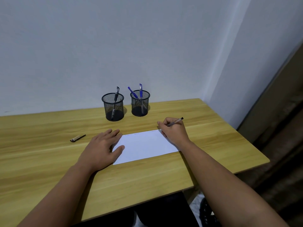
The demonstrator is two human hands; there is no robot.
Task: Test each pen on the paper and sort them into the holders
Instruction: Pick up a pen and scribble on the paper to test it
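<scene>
Even, soft, fairly dim indoor light with a cool cast on the wall [147, 38]. Short soft shadows right of the mesh holders [113, 106]. Faint sheen on the table [213, 128]. Wide-angle bending at edges; slight overall softness; dark lower right corner.

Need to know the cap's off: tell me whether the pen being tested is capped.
Uncapped, it seems: the pen in the right hand shows a bare back end, and a loose cap lies apart on the table.

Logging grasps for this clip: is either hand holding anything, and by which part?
The right hand pinches a pen on its lower barrel near the tip. The left hand holds nothing; it rests flat on the paper.
</scene>
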